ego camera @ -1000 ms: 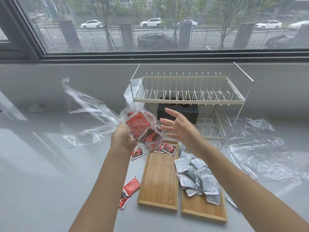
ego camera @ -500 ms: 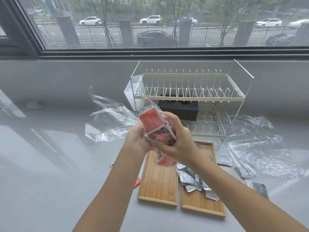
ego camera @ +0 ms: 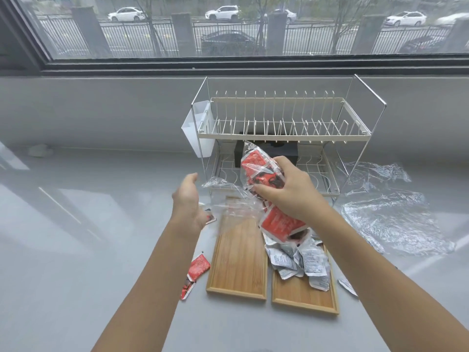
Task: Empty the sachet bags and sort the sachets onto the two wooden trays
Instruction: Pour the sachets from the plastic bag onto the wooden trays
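While the right hand [ego camera: 291, 196] is gripping the clear sachet bag [ego camera: 261, 174] above the left wooden tray [ego camera: 237, 262], its mouth is tilting down-left, spilling red sachets [ego camera: 280, 222]; left hand [ego camera: 189, 199] is hovering nearby, fingers loose, empty.

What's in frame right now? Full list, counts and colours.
bag: 1, clear, holds red sachets, gripped above the trays
red sachets: a few loose on the table left of the left tray, more in the bag, one sliding out
silver sachets: a pile, on the right tray; one on the table to its right
left tray: 1, wood, bare where visible
right tray: 1, wood, beside it
rack: 1, white wire, two tiers, behind the trays
black box: 1, under the top tier
empty bags: clear, crumpled, table right
table: grey
left hand: open, off the bag
right hand: gripping the bag
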